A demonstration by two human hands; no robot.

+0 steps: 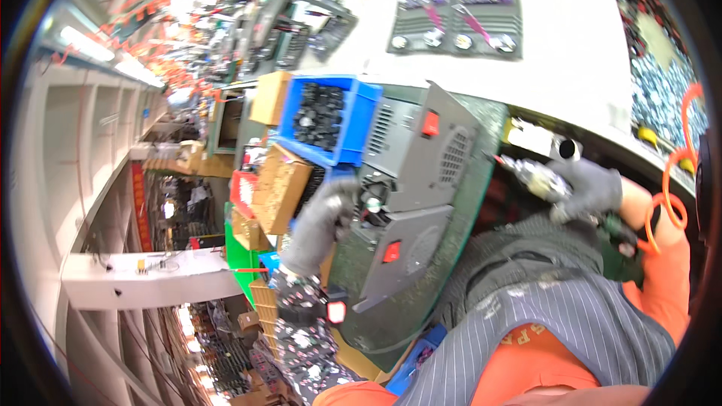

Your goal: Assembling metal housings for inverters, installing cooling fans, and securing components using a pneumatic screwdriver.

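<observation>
My left hand (320, 229), in a grey glove, hovers at the left side of the grey metal casings, its fingers curled together. Whatever it may hold is too blurred to make out. Just right of it stand two vented casings, the farther (425, 154) and the nearer (406, 252), each with a red switch. Dark wires and a small round part (372, 203) show inside. My right hand (583, 188), also gloved, is closed around a power screwdriver (538, 177) near my lap. The tool's tip points left toward the bench edge, apart from the casings.
A blue bin (365, 124) of small black parts stands beyond my left hand, beside cardboard boxes (282, 188). The casings rest on a dark green bench top (470, 203). Beyond lies a white table (571, 53) with a grey tray (455, 22). An orange coiled hose (681, 154) hangs at right.
</observation>
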